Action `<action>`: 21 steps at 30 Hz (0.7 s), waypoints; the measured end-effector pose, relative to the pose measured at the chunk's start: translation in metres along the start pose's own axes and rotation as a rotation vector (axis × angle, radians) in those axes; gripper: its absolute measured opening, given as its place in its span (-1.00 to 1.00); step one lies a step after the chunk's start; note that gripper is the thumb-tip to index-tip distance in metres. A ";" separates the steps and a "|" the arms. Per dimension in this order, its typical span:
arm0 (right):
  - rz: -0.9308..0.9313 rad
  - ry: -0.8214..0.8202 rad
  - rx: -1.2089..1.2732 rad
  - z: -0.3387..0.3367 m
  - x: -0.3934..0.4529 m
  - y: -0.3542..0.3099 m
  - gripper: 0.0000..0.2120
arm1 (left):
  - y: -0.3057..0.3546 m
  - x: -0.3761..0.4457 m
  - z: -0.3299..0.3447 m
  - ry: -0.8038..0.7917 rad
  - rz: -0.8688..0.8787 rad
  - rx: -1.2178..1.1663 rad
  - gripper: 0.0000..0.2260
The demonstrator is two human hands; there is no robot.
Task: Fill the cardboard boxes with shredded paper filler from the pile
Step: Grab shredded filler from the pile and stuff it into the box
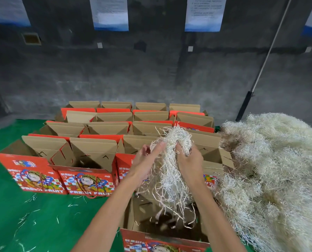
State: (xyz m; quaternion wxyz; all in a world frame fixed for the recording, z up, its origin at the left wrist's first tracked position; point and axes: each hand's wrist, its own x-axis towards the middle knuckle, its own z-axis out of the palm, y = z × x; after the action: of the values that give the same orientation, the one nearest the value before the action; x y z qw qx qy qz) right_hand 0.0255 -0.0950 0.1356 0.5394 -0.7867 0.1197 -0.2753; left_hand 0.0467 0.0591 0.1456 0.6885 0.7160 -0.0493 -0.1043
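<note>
Both my hands hold one clump of pale shredded paper filler (169,171) above an open red cardboard box (142,211) at the bottom centre. My left hand (146,160) grips the clump's left side and my right hand (187,160) grips its right side. Strands hang from the clump down into the box, whose floor is partly covered with loose shreds. The big pile of shredded paper (271,170) lies on the right, beside the box.
Rows of open red "Fresh Fruit" boxes (86,160) stand on the green ground sheet (33,220), reaching back to a dark concrete wall. Stray shreds lie on the sheet at the left. A long pole (256,82) leans on the wall at the right.
</note>
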 end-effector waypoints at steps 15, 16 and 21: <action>0.128 0.047 0.202 -0.024 -0.001 0.011 -0.16 | -0.016 0.002 -0.028 0.141 -0.251 -0.376 0.05; 0.155 0.047 0.200 -0.025 0.000 0.014 -0.08 | -0.017 0.002 -0.031 0.134 -0.258 -0.394 -0.05; 0.152 0.052 0.238 -0.037 0.004 0.020 -0.42 | -0.028 0.002 -0.043 0.107 -0.223 -0.405 -0.32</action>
State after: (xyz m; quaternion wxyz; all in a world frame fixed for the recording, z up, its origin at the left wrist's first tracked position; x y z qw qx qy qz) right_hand 0.0105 -0.1337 0.1282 0.6447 -0.6986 0.1595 -0.2663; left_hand 0.0555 0.1016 0.1189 0.8041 0.5686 0.0884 -0.1495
